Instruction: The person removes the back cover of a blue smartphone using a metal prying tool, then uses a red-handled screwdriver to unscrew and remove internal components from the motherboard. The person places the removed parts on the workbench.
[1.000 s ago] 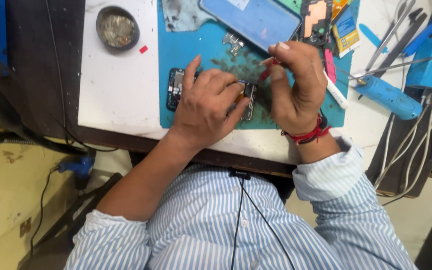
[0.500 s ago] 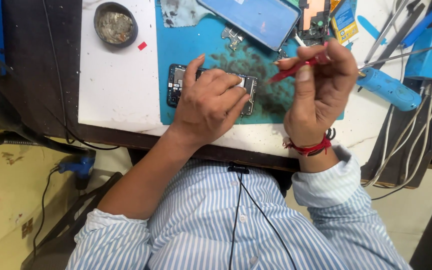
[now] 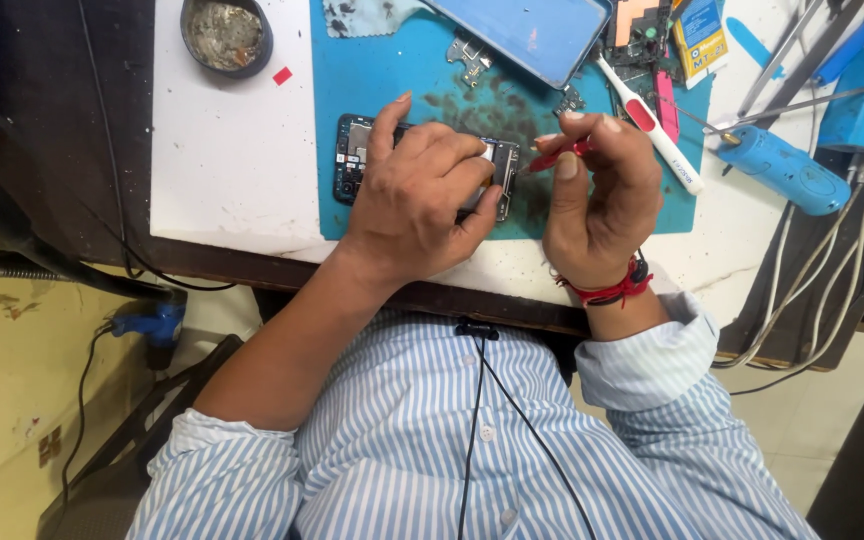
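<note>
An opened phone (image 3: 352, 158) with its inner board showing lies on a blue work mat (image 3: 372, 70). My left hand (image 3: 417, 195) rests over the phone and grips it, fingers curled on its right end. My right hand (image 3: 597, 190) is just right of the phone and pinches a thin red tool (image 3: 555, 156), whose tip points left at the phone's right end. A red thread band circles my right wrist.
A round dish (image 3: 226, 36) of grey residue stands at the back left. A blue phone back panel (image 3: 542, 35), a white and red brush (image 3: 649, 120), a blue handled tool (image 3: 782, 168), small circuit boards and metal tweezers lie at the back right. Cables hang off the right edge.
My right hand came down and left with the red tool, from raised above the mat to beside the phone's right end. My left hand stayed on the phone.
</note>
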